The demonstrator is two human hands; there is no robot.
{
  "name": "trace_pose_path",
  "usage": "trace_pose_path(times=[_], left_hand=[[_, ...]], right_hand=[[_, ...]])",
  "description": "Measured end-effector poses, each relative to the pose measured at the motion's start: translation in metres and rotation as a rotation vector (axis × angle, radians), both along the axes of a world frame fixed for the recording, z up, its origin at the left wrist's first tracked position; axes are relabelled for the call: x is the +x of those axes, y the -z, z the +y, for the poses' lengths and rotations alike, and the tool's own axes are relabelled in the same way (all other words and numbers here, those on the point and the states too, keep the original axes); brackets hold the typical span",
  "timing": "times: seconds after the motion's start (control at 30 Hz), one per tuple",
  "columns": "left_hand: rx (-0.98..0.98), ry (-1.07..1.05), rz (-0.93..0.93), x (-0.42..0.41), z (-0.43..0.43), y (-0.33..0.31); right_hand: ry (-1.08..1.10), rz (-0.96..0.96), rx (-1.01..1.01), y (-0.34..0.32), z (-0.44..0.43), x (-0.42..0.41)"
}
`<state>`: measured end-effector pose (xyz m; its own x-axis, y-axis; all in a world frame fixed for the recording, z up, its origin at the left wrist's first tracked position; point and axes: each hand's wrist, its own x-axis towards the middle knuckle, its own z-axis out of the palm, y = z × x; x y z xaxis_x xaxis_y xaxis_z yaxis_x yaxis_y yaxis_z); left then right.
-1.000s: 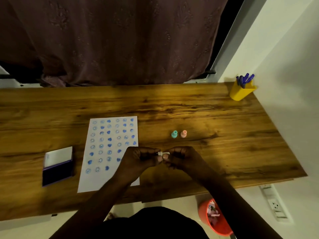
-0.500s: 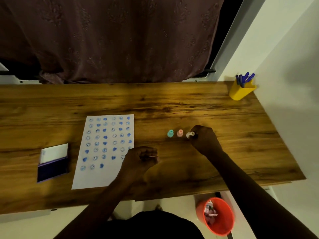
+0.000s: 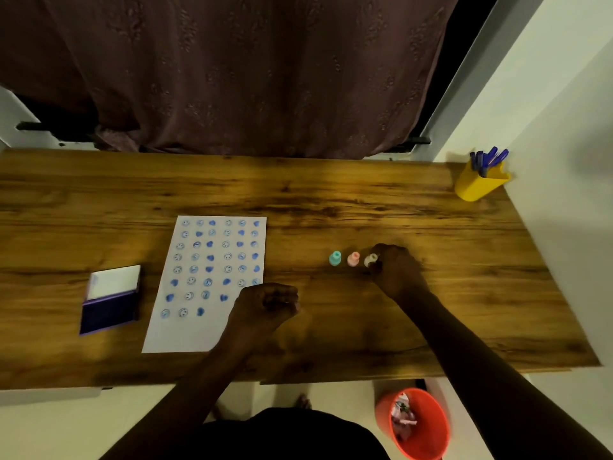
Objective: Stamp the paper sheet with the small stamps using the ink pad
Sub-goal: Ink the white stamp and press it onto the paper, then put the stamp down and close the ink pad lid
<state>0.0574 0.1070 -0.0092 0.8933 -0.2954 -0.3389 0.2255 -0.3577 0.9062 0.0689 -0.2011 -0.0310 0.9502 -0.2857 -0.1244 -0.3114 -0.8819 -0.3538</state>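
Note:
A white paper sheet point(image 3: 212, 283) covered with rows of blue smiley and heart prints lies on the wooden table point(image 3: 331, 200). Left of it sits the ink pad point(image 3: 111, 298), lid flipped up. Three small stamps stand in a row right of the sheet: teal point(image 3: 335, 258), pink point(image 3: 353, 258) and white point(image 3: 370, 260). My right hand point(image 3: 394, 268) pinches the white stamp, which rests on the table. My left hand point(image 3: 267, 305) is a closed fist at the sheet's lower right corner, and nothing shows in it.
A yellow cup point(image 3: 477, 184) of blue pens stands at the table's far right corner by the wall. A dark curtain point(image 3: 248, 71) hangs behind the table. An orange bin point(image 3: 418, 423) sits on the floor below the near edge.
Both hands held the white stamp together near the sheet a second ago. My right hand carried it right and set it down beside the pink stamp. My left hand stayed put.

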Motion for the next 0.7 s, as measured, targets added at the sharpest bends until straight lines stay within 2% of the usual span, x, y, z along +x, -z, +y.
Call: trace_pose_path(times=[0.17,0.27,0.57,0.7], left_hand=[[-0.026,-0.028,0.026,0.004,0.004,-0.001],[-0.059,-0.052,0.027,0.009,0.013,-0.003],[-0.070,-0.189,-0.031,0.028,0.071,-0.010],[-0.070,-0.243,-0.024,0.031,0.110,-0.009]], right_hand=[[0.038,-0.024,0.008,-0.017,0.006,-0.005],[0.056,-0.108,0.027,-0.033,0.022,-0.010],[-0.025,-0.290,0.214,-0.066,0.125,0.007],[-0.064,-0.263,0.307,-0.067,0.181,0.020]])
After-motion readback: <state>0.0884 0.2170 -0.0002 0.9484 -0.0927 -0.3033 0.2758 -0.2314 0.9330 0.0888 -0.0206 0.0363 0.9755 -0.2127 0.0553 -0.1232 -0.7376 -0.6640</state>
